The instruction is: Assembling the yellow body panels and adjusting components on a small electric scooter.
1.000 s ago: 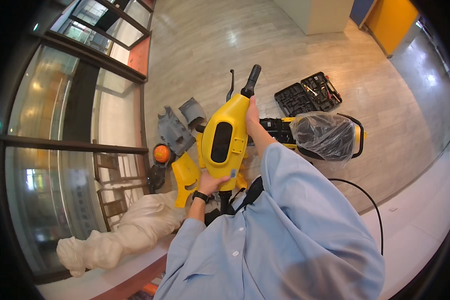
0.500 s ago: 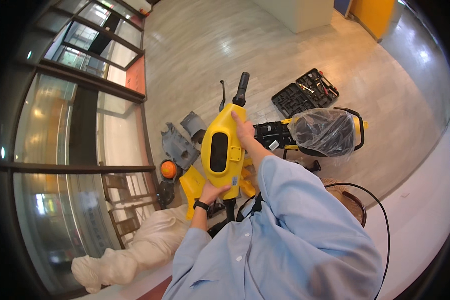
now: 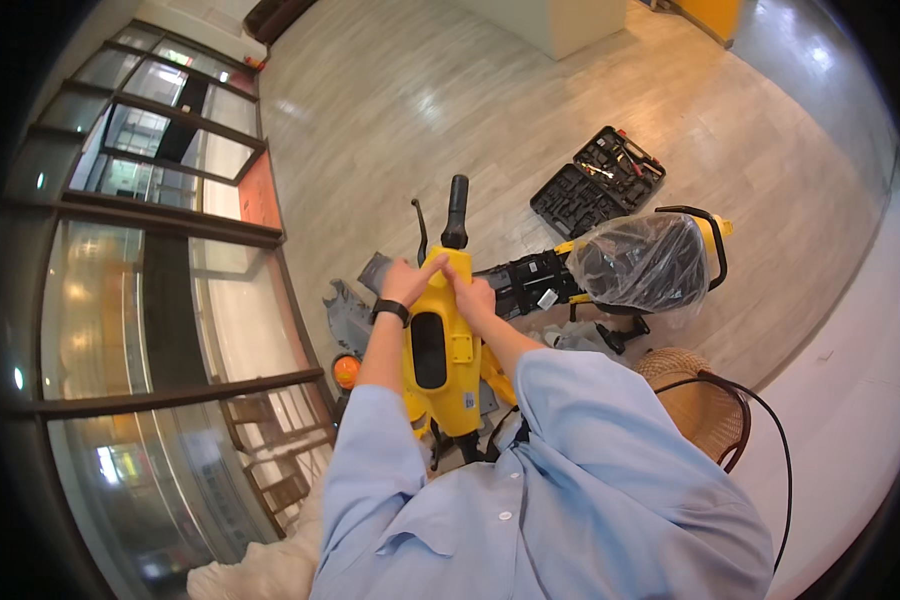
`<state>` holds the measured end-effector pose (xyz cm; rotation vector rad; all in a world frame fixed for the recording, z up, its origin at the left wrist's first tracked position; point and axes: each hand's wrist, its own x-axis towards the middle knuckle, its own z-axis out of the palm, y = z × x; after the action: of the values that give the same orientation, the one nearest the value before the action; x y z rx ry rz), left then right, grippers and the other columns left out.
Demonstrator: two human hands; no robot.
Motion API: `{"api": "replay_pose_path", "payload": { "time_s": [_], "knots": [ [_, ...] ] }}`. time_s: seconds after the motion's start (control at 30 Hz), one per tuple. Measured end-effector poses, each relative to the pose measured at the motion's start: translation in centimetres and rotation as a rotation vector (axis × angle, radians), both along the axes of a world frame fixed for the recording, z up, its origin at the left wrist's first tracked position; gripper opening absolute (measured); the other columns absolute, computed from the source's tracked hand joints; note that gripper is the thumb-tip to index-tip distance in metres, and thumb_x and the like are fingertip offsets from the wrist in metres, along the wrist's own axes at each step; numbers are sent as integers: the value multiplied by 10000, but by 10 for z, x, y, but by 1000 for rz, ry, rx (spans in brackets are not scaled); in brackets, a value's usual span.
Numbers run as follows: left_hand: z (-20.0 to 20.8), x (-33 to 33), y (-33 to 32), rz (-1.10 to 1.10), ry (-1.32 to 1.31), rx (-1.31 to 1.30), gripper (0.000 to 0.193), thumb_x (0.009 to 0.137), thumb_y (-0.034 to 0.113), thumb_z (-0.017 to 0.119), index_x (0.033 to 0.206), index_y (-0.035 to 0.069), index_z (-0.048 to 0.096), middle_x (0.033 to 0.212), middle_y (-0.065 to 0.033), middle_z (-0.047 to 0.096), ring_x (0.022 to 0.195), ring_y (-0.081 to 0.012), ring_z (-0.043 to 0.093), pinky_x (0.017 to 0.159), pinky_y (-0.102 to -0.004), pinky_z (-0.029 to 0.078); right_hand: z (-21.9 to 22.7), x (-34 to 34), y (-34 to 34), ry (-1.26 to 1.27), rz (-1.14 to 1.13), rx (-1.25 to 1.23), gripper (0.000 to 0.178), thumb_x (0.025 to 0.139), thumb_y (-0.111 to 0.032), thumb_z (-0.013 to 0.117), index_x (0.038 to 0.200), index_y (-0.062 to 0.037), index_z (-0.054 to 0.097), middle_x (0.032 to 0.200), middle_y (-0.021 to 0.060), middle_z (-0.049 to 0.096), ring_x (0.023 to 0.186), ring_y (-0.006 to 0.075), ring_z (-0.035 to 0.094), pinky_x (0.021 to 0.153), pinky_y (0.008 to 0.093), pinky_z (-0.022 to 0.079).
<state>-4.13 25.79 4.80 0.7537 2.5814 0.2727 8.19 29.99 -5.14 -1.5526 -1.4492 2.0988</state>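
A yellow scooter handlebar cover (image 3: 459, 372) with a dark oval display window (image 3: 430, 350) lies in front of me. My left hand (image 3: 410, 282), a black band on its wrist, grips the far end of the cover from the left. From the right, my right hand (image 3: 470, 298) holds the same end, its thumb close to the left thumb on top. The fingertips of both hands are partly hidden round the sides. Just beyond them a black handlebar grip (image 3: 457, 205) sticks out, with a brake lever (image 3: 419, 228) beside it.
The scooter's dark footboard (image 3: 525, 284) and plastic-wrapped seat (image 3: 640, 262) extend right. An opened black tool case (image 3: 600, 185) lies on the floor behind. Grey panels (image 3: 347, 318) and an orange round light (image 3: 346, 371) are at left. A wicker chair (image 3: 695, 405) and a drill (image 3: 625, 333) are right.
My left hand has moved from the near end of the handlebar cover to its far end, beside my right hand. My right hand stays near that end. The view has shifted a little.
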Motion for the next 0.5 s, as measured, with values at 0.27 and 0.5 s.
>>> {"api": "replay_pose_path", "payload": {
  "time_s": [0.27, 0.5],
  "knots": [
    [-36, -27, 9, 175, -445, 99, 818, 674, 626, 800, 953, -132, 671, 913, -176, 710, 773, -238, 705, 667, -336, 541, 8, 4, -1, 12, 13, 57, 846, 759, -773, 587, 1140, -21, 669, 1106, 234, 677, 1071, 360, 646, 901, 414, 492],
    [-38, -28, 12, 124, -459, 104, 823, 661, 639, 804, 926, -131, 685, 909, -175, 716, 798, -231, 707, 663, -337, 536, -16, -21, 28, 136, -88, -228, 925, 834, -803, 404, 1217, 6, 637, 1271, 249, 598, 1211, 383, 549, 1014, 419, 410]
  ]
}}
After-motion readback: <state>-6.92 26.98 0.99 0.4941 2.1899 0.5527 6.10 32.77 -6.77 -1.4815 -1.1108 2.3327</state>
